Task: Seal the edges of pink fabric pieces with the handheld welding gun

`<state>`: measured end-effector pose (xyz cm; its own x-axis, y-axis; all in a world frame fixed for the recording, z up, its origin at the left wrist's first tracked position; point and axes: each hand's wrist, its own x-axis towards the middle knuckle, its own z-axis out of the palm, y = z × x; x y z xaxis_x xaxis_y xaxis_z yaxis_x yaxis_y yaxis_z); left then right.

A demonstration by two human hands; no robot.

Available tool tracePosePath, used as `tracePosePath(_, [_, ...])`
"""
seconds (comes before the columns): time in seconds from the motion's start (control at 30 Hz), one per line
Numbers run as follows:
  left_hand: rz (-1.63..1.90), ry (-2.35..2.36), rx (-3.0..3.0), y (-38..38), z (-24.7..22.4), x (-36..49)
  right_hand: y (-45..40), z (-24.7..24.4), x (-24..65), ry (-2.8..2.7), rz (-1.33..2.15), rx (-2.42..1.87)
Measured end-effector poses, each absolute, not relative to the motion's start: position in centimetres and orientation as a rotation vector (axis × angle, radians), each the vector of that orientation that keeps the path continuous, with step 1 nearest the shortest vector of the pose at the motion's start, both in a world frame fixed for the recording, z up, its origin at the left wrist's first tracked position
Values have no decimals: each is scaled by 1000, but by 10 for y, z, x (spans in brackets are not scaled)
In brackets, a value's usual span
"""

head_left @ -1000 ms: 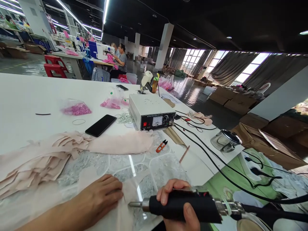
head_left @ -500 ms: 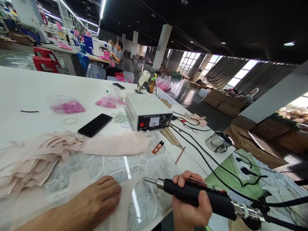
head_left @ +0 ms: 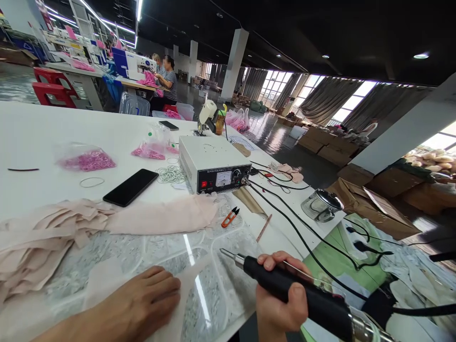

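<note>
My left hand [head_left: 151, 297] lies palm down on a thin pale pink fabric piece [head_left: 187, 285], its fingers flat and close together. The fabric rests on a clear sheet over a grey marbled surface [head_left: 231, 289]. My right hand [head_left: 281, 294] is wrapped round a black ultrasonic handpiece [head_left: 292, 289] with a slim metal tip. That tip points left, to the right of the fabric's end and apart from it. Farther back are a flat pale pink strip [head_left: 167, 216] and orange thread snips [head_left: 230, 217]. A heap of pink strips [head_left: 39, 242] lies at the left.
A white control box [head_left: 217, 164] with a dial stands behind the snips, a black cable [head_left: 288, 221] running from it. Around it are a phone [head_left: 131, 187], pale elastic loops [head_left: 171, 174], a bag of pink rings [head_left: 85, 159] and a lidded glass mug [head_left: 322, 206]. Co-workers [head_left: 167, 80] sit at sewing machines beyond.
The handpiece tip has moved up and to the right, away from the fabric's edge. My left hand stays on the fabric. The view has shifted slightly.
</note>
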<state>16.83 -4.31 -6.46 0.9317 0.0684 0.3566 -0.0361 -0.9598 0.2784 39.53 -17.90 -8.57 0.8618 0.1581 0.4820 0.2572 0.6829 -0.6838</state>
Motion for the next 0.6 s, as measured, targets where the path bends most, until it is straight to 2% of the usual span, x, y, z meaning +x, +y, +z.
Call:
tracePosePath(0.1, [462, -119, 2788, -40, -62, 178, -187, -84, 393, -548, 12, -825])
tracePosePath(0.23, [533, -197, 2957, -35, -73, 187, -188, -84, 391, -596, 114, -793])
tracePosePath(0.6, [560, -218, 3040, -32, -81, 180, -183, -85, 398, -659, 87, -824])
